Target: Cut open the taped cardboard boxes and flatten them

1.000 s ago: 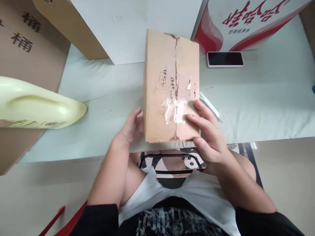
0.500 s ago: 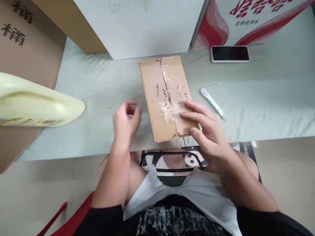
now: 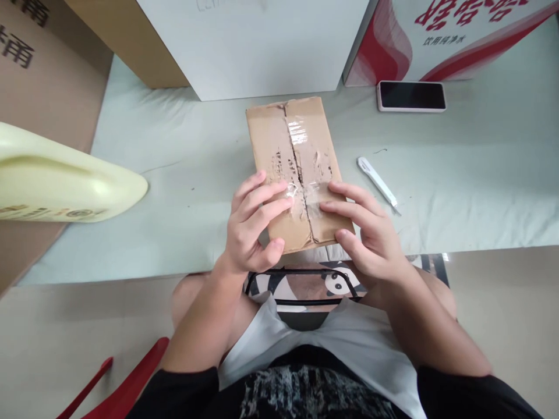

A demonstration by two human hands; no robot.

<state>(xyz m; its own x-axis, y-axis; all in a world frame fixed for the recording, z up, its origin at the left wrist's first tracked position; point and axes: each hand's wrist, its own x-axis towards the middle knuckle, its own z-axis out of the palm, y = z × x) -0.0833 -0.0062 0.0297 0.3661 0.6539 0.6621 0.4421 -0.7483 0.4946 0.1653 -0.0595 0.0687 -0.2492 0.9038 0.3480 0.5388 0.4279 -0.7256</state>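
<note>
A small cardboard box (image 3: 290,145) sits near the front edge of the cloth-covered table. Its top has a ragged centre seam, wrinkled clear tape and dark scuffed marks. My left hand (image 3: 253,224) lies over the box's near left part, fingers spread on the top and thumb by the near edge. On the other side, my right hand (image 3: 367,227) rests with fingers apart on the near right part, thumb at the corner. Neither hand is wrapped round the box. A white utility knife (image 3: 376,181) lies right of the box, untouched.
A phone-like device (image 3: 411,96) with a dark screen lies at the back right. Behind stand a white box (image 3: 257,49) and a red-and-white carton (image 3: 393,46). A pale yellow bottle (image 3: 65,174) and large brown carton (image 3: 48,87) are at the left.
My left hand has moved right and slightly up from beside the box onto its top, its curled fingers now spread. The right hand and box have hardly moved.
</note>
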